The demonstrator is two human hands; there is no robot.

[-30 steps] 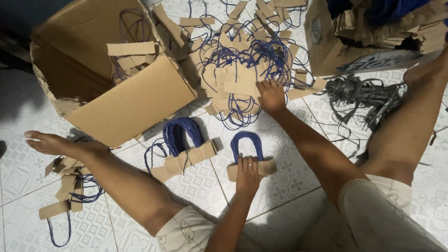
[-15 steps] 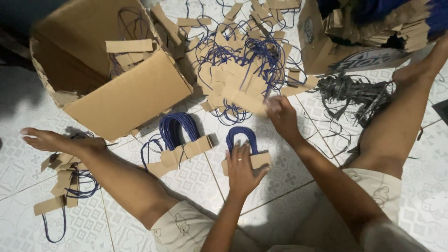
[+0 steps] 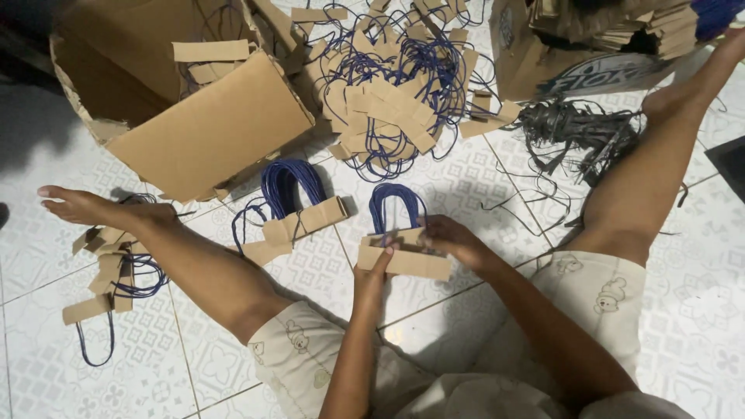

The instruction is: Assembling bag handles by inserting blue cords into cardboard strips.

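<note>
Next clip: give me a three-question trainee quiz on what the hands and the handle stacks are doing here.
1. True or false: both hands rest on the same stack of blue-cord handles.
2. Which lies nearest the person's left foot?
A. the black strap tangle
B. a few loose handles
C. the big handle pile
3. Fill in: the second neat stack lies just in front of the open ______ box.

Key
1. True: left hand and right hand both touch it.
2. B
3. cardboard
</note>
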